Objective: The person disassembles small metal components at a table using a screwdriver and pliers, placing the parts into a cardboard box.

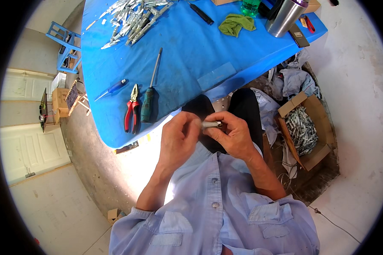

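Small metal tube (211, 124) is sitting pinched between both hands over the lap. Left hand (178, 140) is gripping one end, right hand (232, 136) is curling fingers round the other, probably steadying it. Pliers (132, 114) and screwdriver (148, 102) are lying just beyond the left hand on the blue table (191, 55); cardboard box (304, 131) of parts is sitting off to the right.

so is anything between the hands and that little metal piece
Nothing visible: the left hand and right hand both already grip the small metal piece directly, held over the lap, apart from the blue table and its tools.
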Motion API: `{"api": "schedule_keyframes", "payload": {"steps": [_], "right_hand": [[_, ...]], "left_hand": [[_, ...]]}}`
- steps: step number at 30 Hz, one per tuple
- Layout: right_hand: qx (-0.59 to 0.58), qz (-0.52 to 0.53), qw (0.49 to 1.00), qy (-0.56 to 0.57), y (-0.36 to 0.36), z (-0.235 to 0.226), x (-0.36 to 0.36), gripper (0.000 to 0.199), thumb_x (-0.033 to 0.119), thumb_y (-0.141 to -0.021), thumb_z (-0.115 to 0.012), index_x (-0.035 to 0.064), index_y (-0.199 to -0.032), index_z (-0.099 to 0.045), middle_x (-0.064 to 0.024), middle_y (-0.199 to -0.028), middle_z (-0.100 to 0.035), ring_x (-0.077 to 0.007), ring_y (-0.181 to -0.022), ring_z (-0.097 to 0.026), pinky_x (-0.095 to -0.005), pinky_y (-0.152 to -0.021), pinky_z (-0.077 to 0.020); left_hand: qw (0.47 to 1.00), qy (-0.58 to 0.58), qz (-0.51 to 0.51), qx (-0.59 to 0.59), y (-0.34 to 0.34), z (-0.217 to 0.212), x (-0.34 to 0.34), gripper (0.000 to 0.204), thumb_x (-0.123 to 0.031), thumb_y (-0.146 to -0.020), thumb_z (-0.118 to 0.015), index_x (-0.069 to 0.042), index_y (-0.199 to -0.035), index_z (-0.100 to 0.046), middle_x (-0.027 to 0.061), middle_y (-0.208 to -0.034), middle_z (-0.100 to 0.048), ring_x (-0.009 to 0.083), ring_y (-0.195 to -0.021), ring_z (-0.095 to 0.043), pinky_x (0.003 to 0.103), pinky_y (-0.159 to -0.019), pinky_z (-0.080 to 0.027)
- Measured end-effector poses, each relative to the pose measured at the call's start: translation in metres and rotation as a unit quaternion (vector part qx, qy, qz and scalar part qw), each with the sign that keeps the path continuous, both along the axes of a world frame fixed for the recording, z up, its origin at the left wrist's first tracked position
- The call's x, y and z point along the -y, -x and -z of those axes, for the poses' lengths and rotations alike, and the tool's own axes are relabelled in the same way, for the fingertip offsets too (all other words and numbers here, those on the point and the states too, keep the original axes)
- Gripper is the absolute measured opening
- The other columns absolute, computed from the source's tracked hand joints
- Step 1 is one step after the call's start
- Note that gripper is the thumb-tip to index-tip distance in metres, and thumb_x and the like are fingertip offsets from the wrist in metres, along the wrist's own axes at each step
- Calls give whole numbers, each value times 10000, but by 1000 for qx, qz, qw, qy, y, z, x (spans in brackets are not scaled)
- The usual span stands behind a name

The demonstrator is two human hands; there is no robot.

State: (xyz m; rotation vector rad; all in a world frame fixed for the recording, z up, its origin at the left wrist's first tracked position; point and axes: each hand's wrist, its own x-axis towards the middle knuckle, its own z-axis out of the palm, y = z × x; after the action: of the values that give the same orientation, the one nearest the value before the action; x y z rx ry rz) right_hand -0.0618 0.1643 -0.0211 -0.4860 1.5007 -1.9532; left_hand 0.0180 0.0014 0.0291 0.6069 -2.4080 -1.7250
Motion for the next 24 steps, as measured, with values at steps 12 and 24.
{"api": "schedule_keyframes", "payload": {"steps": [12, 24], "right_hand": [[-42, 45, 998, -18, 8, 1, 0, 210, 8, -919, -725, -10, -1120, -668, -65, -997, -731, -109, -914, -693, -255, -809, -547], [-185, 83, 975, -85, 8, 3, 5, 234, -23, -862, -750, 11, -1081, -675, -113, -926, -711, -185, -809, -709, -300, -712, -554]], "left_hand": [[1000, 29, 9, -8, 9, -8, 1, 118, -84, -996, -675, 27, -1026, -705, 37, -800, -665, 72, -630, -608, 228, -549, -488], [992, 116, 39, -39, 12, -1, 1, 55, -6, -935, -698, 28, -976, -710, 59, -815, -658, 102, -645, -622, 247, -553, -473]]}}
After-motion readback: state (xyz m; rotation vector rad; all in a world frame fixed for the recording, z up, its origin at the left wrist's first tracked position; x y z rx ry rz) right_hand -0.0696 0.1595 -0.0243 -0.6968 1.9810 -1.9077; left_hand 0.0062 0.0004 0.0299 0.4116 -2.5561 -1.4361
